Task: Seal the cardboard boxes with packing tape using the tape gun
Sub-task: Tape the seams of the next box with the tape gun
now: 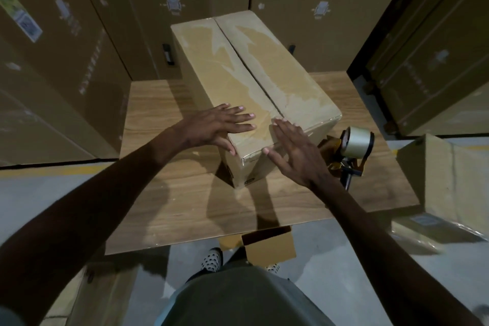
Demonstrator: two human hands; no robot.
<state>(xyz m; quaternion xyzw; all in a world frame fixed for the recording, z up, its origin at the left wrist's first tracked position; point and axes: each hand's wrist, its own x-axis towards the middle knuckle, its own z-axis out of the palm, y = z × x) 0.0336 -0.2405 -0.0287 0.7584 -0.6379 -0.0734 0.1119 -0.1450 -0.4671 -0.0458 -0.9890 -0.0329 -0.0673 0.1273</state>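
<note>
Where tall cartons (66, 61) crowd round, a wooden table (164, 201) stands.

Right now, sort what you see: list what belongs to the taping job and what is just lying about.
For the job:
- cardboard box on the wooden table, flaps closed
- left hand and right hand, flat on its near end
- tape gun, right of the box

Lying about:
- stacked cartons behind
- open box at right
- small box under the table edge
</note>
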